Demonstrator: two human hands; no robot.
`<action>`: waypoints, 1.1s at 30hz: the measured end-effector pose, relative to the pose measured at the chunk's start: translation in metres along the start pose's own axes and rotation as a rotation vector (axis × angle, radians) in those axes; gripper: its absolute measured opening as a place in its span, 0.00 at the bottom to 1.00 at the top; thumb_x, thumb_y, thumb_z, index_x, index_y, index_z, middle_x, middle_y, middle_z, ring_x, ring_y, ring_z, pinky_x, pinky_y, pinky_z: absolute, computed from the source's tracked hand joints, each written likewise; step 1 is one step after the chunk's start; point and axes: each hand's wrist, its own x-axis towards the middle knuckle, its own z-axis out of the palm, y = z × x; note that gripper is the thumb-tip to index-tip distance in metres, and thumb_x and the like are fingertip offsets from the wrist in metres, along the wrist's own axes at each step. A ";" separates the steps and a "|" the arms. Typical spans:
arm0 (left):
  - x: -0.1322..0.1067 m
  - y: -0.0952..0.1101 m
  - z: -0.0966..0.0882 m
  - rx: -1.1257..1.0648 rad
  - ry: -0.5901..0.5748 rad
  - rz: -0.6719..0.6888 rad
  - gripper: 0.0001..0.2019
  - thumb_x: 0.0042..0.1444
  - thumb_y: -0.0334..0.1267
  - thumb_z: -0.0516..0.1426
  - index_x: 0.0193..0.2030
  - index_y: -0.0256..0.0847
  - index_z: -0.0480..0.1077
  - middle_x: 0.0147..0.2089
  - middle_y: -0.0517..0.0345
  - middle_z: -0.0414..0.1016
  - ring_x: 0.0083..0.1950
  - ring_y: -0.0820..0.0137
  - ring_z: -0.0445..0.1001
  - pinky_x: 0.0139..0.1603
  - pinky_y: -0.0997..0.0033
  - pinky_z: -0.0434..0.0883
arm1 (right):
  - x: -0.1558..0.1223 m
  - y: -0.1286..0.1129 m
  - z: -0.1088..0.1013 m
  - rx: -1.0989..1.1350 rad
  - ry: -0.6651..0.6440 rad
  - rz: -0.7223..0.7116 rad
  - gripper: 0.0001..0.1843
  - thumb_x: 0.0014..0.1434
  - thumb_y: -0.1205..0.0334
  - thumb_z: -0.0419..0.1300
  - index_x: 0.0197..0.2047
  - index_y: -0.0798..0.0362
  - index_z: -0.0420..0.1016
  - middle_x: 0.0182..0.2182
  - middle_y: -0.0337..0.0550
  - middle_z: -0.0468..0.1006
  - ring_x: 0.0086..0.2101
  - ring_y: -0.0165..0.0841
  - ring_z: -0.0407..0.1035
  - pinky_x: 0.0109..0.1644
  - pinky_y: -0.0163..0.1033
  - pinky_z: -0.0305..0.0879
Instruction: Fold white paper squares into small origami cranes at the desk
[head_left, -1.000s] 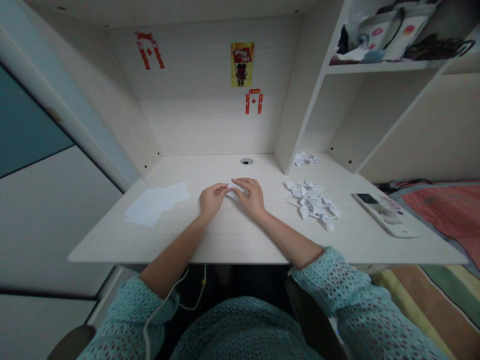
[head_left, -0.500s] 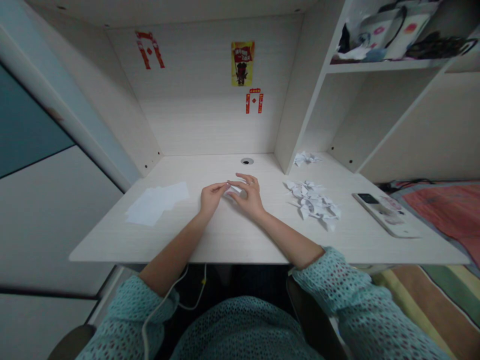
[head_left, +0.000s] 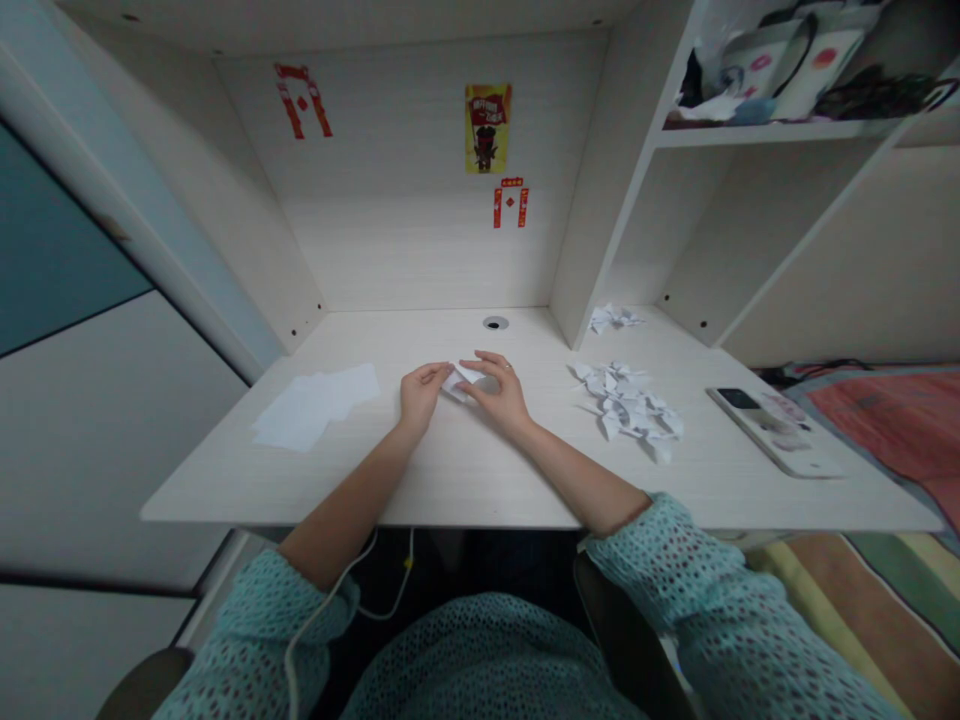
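A small folded piece of white paper (head_left: 456,384) is held between my two hands, just above the middle of the desk. My left hand (head_left: 421,395) pinches its left edge between thumb and fingertips. On the other side, my right hand (head_left: 501,390) grips the paper with the thumb in front and the index finger behind, the other fingers raised. To the left lies a spread of flat white paper sheets (head_left: 315,405). Right of my hands is a pile of folded white paper pieces (head_left: 628,408), their exact shape too small to make out.
More folded paper pieces (head_left: 615,318) lie behind, beside the upright divider (head_left: 600,240). A white flat device with a dark screen (head_left: 776,432) rests at the desk's right. A white cable (head_left: 330,595) hangs past my left forearm. The desk (head_left: 480,490) has a round cable hole (head_left: 496,323).
The fingertips of my two hands have drawn slightly apart, and more of the folded paper shows between them. The sheets and the pile have stayed in place.
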 end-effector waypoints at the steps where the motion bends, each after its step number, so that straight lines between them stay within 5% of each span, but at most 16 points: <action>1: 0.000 0.000 0.000 -0.010 0.017 -0.004 0.14 0.46 0.47 0.60 0.34 0.37 0.76 0.39 0.52 0.79 0.42 0.65 0.75 0.47 0.66 0.70 | 0.000 0.001 0.000 0.014 0.011 0.012 0.17 0.48 0.51 0.66 0.42 0.43 0.78 0.48 0.45 0.72 0.52 0.39 0.64 0.59 0.48 0.56; 6: 0.000 0.002 0.000 -0.038 0.059 -0.016 0.16 0.46 0.47 0.61 0.36 0.37 0.76 0.38 0.52 0.79 0.41 0.65 0.75 0.44 0.67 0.70 | 0.001 0.005 0.002 0.091 0.012 0.078 0.14 0.46 0.50 0.66 0.36 0.46 0.79 0.48 0.46 0.73 0.51 0.39 0.66 0.59 0.48 0.55; 12: -0.003 0.006 0.002 -0.091 -0.055 -0.006 0.17 0.44 0.44 0.63 0.40 0.37 0.77 0.41 0.50 0.79 0.42 0.65 0.75 0.46 0.66 0.69 | 0.002 -0.001 0.000 0.231 -0.076 0.098 0.14 0.51 0.50 0.62 0.40 0.46 0.77 0.52 0.46 0.72 0.55 0.39 0.62 0.58 0.48 0.55; 20: -0.004 0.008 0.002 -0.143 -0.033 -0.028 0.16 0.46 0.46 0.62 0.38 0.37 0.78 0.42 0.50 0.78 0.43 0.64 0.74 0.48 0.64 0.68 | 0.002 0.009 0.006 0.284 -0.035 0.162 0.14 0.50 0.48 0.62 0.33 0.48 0.79 0.41 0.46 0.77 0.46 0.39 0.69 0.52 0.46 0.61; 26: -0.004 0.008 0.003 -0.098 -0.072 0.006 0.17 0.45 0.47 0.62 0.37 0.37 0.78 0.40 0.51 0.79 0.43 0.63 0.74 0.49 0.63 0.67 | 0.002 -0.003 -0.003 0.143 -0.079 0.004 0.18 0.52 0.50 0.62 0.47 0.41 0.76 0.56 0.44 0.67 0.58 0.39 0.57 0.62 0.48 0.49; 33: -0.005 0.005 0.002 -0.123 -0.104 -0.030 0.17 0.45 0.48 0.62 0.36 0.38 0.78 0.42 0.50 0.78 0.45 0.63 0.74 0.50 0.63 0.66 | 0.001 0.000 0.002 0.152 -0.127 0.005 0.19 0.51 0.51 0.63 0.47 0.40 0.75 0.55 0.43 0.67 0.59 0.40 0.56 0.63 0.51 0.48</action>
